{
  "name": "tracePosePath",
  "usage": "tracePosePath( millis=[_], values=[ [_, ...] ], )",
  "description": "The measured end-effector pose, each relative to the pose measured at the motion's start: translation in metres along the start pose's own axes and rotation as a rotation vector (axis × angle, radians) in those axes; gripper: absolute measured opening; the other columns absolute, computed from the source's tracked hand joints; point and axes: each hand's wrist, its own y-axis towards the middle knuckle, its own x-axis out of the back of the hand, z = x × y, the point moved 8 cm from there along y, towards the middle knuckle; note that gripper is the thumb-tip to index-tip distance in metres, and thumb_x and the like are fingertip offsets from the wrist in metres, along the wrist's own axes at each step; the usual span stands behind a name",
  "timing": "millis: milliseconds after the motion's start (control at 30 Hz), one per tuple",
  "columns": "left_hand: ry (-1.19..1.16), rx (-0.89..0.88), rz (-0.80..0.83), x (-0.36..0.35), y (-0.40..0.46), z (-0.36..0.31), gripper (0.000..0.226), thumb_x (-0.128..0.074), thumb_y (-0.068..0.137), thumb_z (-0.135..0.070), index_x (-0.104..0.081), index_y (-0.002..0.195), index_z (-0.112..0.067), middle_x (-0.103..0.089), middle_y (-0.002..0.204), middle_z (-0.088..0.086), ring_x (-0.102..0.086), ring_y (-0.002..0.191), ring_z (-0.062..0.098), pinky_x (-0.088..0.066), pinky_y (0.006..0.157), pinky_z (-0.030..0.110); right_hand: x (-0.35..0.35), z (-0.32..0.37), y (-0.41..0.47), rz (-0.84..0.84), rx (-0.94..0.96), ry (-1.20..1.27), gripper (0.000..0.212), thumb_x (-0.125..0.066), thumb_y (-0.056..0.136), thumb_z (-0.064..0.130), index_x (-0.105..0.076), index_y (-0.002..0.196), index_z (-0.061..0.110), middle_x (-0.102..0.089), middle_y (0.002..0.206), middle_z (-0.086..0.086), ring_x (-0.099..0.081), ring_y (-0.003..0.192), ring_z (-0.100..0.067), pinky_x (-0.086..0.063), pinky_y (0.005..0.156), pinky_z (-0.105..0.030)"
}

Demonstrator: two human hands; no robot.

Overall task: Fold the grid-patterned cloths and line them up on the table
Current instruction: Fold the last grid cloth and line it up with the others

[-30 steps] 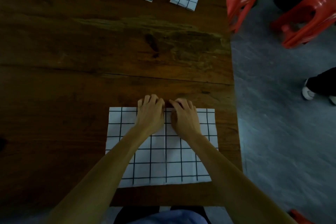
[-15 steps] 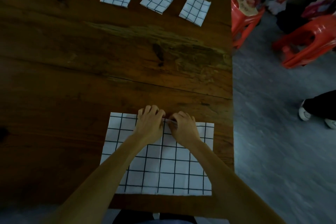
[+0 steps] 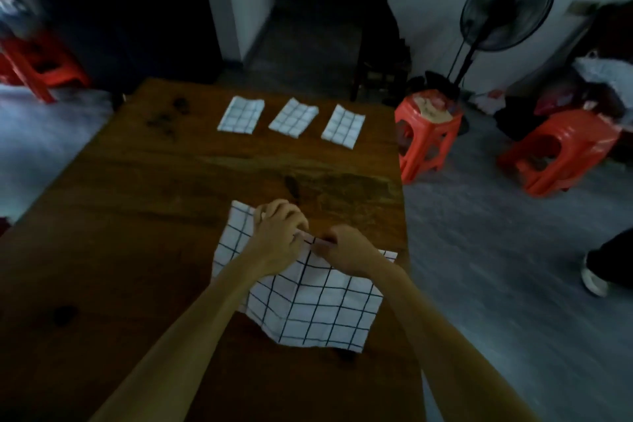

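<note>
The wooden counter (image 3: 144, 216) carries a large grid cloth (image 3: 308, 305) near its right edge, toward the near end, its far edge lifted. The left hand (image 3: 279, 238) and the right hand (image 3: 346, 252) meet at the middle of that far edge, each grip pinching the fabric; the wrists hide part of it. Three folded cloths (image 3: 241, 114) (image 3: 293, 117) (image 3: 343, 126) lie in a row along the far edge, long axes pointing away.
</note>
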Motion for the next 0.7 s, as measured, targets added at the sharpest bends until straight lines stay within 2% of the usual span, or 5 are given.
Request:
tracePosePath(
  millis=[100, 167, 333, 533, 700],
  values=[
    [-0.030, 0.047, -0.352, 0.059, -0.009, -0.014, 0.031, -0.041, 0.087, -0.028, -0.050, 0.115, -0.021, -0.046, 0.124, 0.001, -0.031, 0.126, 0.017, -0.021, 0.106, 0.040, 0.037, 0.028, -0.011, -0.083, 0.057, 0.075, 0.026, -0.049, 0.098, 0.029, -0.056, 0.073, 0.030, -0.052, 0.065, 0.003, -0.046, 0.055, -0.010, -0.036, 0.052, -0.025],
    [-0.080, 0.052, -0.483, 0.083, -0.019, -0.026, 0.033, -0.036, 0.090, -0.033, -0.051, 0.117, -0.020, -0.049, 0.122, 0.001, -0.037, 0.121, 0.014, -0.024, 0.103, 0.033, 0.058, 0.045, -0.018, -0.141, 0.107, 0.078, 0.027, -0.049, 0.098, 0.027, -0.055, 0.072, 0.032, -0.053, 0.066, 0.006, -0.047, 0.055, -0.009, -0.037, 0.051, -0.023],
    [-0.120, -0.004, -0.546, 0.112, -0.036, -0.058, 0.025, -0.039, 0.092, -0.038, -0.054, 0.108, -0.027, -0.055, 0.106, -0.014, -0.040, 0.100, -0.004, -0.024, 0.095, 0.023, 0.091, 0.087, -0.033, -0.270, 0.243, 0.085, 0.023, -0.053, 0.096, 0.025, -0.056, 0.073, 0.027, -0.053, 0.067, 0.007, -0.046, 0.058, -0.008, -0.035, 0.055, -0.025],
    [-0.080, -0.018, -0.673, 0.144, -0.046, -0.081, 0.019, -0.067, 0.085, -0.014, -0.064, 0.104, -0.017, -0.068, 0.099, -0.002, -0.051, 0.092, 0.000, -0.036, 0.089, 0.025, 0.109, 0.119, -0.052, -0.333, 0.317, 0.127, 0.016, -0.053, 0.096, 0.028, -0.055, 0.082, 0.033, -0.055, 0.075, 0.014, -0.051, 0.062, 0.008, -0.035, 0.056, -0.011],
    [-0.088, -0.030, -0.700, 0.155, -0.049, -0.091, 0.021, -0.068, 0.083, -0.009, -0.067, 0.104, -0.012, -0.070, 0.095, 0.000, -0.052, 0.087, 0.000, -0.045, 0.085, 0.028, 0.115, 0.126, -0.064, -0.344, 0.355, 0.157, 0.014, -0.047, 0.099, 0.026, -0.058, 0.091, 0.026, -0.056, 0.080, 0.012, -0.050, 0.070, 0.002, -0.034, 0.064, -0.014]
  ],
)
